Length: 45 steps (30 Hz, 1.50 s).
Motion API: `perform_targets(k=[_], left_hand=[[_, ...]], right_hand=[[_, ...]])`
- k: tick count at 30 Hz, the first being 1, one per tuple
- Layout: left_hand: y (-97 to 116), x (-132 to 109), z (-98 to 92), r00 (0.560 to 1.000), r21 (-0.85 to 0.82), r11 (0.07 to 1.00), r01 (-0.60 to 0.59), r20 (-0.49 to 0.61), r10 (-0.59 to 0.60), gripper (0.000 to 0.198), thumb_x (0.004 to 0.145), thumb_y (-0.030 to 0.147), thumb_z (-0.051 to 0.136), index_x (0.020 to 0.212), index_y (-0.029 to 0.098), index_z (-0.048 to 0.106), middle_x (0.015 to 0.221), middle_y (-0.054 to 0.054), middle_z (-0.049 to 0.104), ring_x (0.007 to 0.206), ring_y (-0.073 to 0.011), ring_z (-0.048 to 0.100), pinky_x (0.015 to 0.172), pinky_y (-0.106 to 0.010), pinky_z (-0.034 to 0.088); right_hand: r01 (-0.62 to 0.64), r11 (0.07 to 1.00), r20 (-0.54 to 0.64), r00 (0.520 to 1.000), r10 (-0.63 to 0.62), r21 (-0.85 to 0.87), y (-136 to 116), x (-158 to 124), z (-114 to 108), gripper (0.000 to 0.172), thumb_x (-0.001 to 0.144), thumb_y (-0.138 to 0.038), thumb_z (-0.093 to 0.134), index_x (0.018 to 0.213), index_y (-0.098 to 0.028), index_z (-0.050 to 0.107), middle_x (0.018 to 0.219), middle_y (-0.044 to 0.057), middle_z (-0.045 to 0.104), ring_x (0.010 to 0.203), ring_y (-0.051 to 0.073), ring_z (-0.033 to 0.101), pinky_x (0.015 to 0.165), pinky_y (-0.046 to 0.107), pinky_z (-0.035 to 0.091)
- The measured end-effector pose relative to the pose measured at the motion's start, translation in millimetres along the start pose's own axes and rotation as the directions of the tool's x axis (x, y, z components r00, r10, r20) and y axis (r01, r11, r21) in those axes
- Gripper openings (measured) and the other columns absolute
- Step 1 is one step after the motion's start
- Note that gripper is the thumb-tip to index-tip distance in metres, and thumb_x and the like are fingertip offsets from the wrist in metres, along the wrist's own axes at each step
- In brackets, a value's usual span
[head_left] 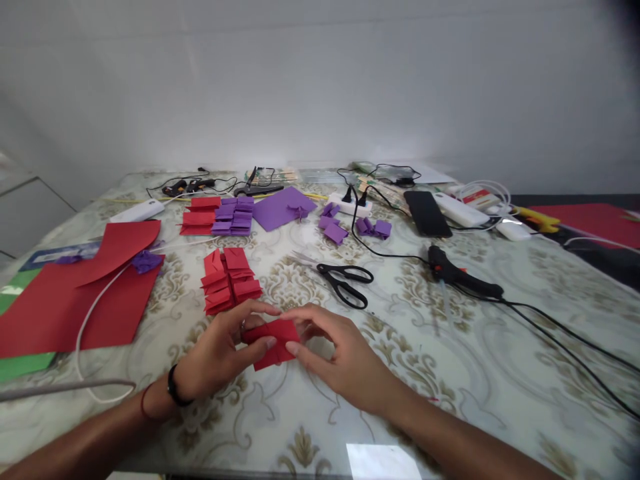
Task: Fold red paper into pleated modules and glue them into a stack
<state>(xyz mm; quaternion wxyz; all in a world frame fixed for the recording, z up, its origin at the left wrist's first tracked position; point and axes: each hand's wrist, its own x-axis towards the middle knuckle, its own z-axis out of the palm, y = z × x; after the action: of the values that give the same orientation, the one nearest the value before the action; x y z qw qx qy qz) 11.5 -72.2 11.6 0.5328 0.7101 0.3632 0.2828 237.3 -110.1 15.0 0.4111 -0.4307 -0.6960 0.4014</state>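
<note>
A small folded piece of red paper (277, 347) is held between both hands near the front of the table. My left hand (231, 347), with a black band at the wrist, pinches its left side, thumb on top. On its right side, my right hand (334, 347) grips the edge between thumb and fingers. Just beyond my left hand lie folded red paper pieces (230, 280) in two columns. Black-handled scissors (340, 277) rest open behind my right hand.
Large red sheets (95, 313) lie at the left. Stacked purple pieces (233, 217), a purple sheet (283, 208) and a white power strip (350, 203) sit farther back. A black glue gun (465, 277) with its cable, and a phone (427, 214), are on the right.
</note>
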Motion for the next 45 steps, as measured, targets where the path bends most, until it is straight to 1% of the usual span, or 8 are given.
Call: perform_targets(k=[4, 11, 15, 19, 26, 32, 40, 45], left_hand=[[1.7, 0.0, -0.6, 1.000, 0.060, 0.998, -0.024, 0.009, 0.024, 0.027, 0.097, 0.026, 0.063, 0.123, 0.022, 0.062, 0.087, -0.002, 0.073, 0.074, -0.0156, 0.066, 0.063, -0.023, 0.048], [1.1, -2.9, -3.9, 0.999, 0.003, 1.000, -0.025, 0.048, 0.025, 0.026, 0.101, 0.026, 0.059, 0.127, 0.022, 0.059, 0.087, -0.002, 0.072, 0.093, -0.0206, 0.070, 0.075, -0.026, 0.051], [0.3, -4.2, -4.2, 0.994, -0.101, 0.994, -0.028, 0.105, 0.038, 0.037, 0.099, 0.019, 0.059, 0.135, 0.025, 0.055, 0.108, -0.006, 0.073, 0.091, -0.0176, 0.069, 0.074, -0.025, 0.052], [-1.1, -4.0, -4.1, 0.989, -0.107, 0.991, -0.077, 0.115, 0.089, 0.034, 0.099, 0.016, 0.059, 0.132, 0.027, 0.060, 0.124, -0.007, 0.067, 0.106, -0.0196, 0.068, 0.082, -0.026, 0.054], [3.1, -2.7, -2.6, 0.991, -0.094, 0.996, 0.002, 0.134, 0.011, 0.018, 0.098, 0.023, 0.063, 0.115, 0.020, 0.064, 0.103, -0.006, 0.073, 0.091, -0.0184, 0.071, 0.078, -0.027, 0.056], [5.3, 1.2, 0.3, 0.996, -0.115, 0.992, 0.051, 0.077, -0.042, 0.014, 0.093, 0.022, 0.068, 0.105, 0.020, 0.061, 0.083, 0.000, 0.071, 0.072, -0.0120, 0.067, 0.064, -0.019, 0.050], [-1.1, 2.4, -0.2, 0.997, -0.028, 0.996, -0.081, -0.016, 0.081, 0.015, 0.091, 0.015, 0.065, 0.104, 0.020, 0.069, 0.094, -0.002, 0.075, 0.083, -0.0146, 0.071, 0.073, -0.022, 0.056], [-0.3, 3.5, 0.4, 0.999, 0.007, 0.999, -0.036, -0.008, 0.036, 0.013, 0.092, 0.017, 0.064, 0.104, 0.019, 0.070, 0.099, -0.004, 0.078, 0.091, -0.0179, 0.076, 0.080, -0.026, 0.060]], right_hand=[[-0.027, 1.000, -0.034, 0.999, 0.027, -0.006, 1.0, -1.4, 3.2, 0.036, 0.092, -0.020, 0.065, 0.128, -0.025, 0.061, 0.092, 0.000, 0.067, 0.081, 0.016, 0.066, 0.080, 0.030, 0.056], [0.128, 0.990, -0.054, 0.990, -0.132, -0.060, 5.3, 0.8, 3.3, 0.017, 0.092, -0.013, 0.064, 0.104, -0.020, 0.073, 0.086, 0.002, 0.067, 0.077, 0.015, 0.065, 0.074, 0.028, 0.054], [0.238, 0.969, -0.098, 0.965, -0.244, -0.070, 4.8, 0.8, 1.8, 0.019, 0.092, -0.008, 0.062, 0.098, -0.020, 0.075, 0.090, 0.004, 0.070, 0.083, 0.016, 0.067, 0.076, 0.028, 0.054], [0.263, 0.960, -0.104, 0.957, -0.272, -0.097, 3.0, 1.3, 1.4, 0.018, 0.092, -0.007, 0.062, 0.098, -0.020, 0.075, 0.090, 0.005, 0.069, 0.082, 0.016, 0.067, 0.075, 0.028, 0.054], [0.250, 0.964, -0.092, 0.962, -0.258, -0.091, 3.6, 1.8, 2.3, 0.011, 0.092, -0.010, 0.065, 0.093, -0.017, 0.073, 0.087, 0.004, 0.069, 0.080, 0.015, 0.066, 0.076, 0.027, 0.053], [0.252, 0.962, -0.101, 0.960, -0.262, -0.102, 0.3, 1.3, -0.8, 0.011, 0.093, -0.011, 0.065, 0.096, -0.018, 0.073, 0.089, 0.005, 0.069, 0.082, 0.015, 0.066, 0.077, 0.028, 0.053], [0.299, 0.947, -0.096, 0.946, -0.310, -0.117, 2.5, 2.5, -0.6, 0.017, 0.090, -0.005, 0.066, 0.095, -0.020, 0.074, 0.091, 0.005, 0.069, 0.086, 0.017, 0.067, 0.079, 0.029, 0.054], [0.275, 0.955, -0.084, 0.955, -0.285, -0.113, 5.3, 1.9, 1.2, 0.017, 0.091, -0.006, 0.065, 0.097, -0.020, 0.074, 0.090, 0.004, 0.069, 0.084, 0.016, 0.066, 0.078, 0.028, 0.053]])
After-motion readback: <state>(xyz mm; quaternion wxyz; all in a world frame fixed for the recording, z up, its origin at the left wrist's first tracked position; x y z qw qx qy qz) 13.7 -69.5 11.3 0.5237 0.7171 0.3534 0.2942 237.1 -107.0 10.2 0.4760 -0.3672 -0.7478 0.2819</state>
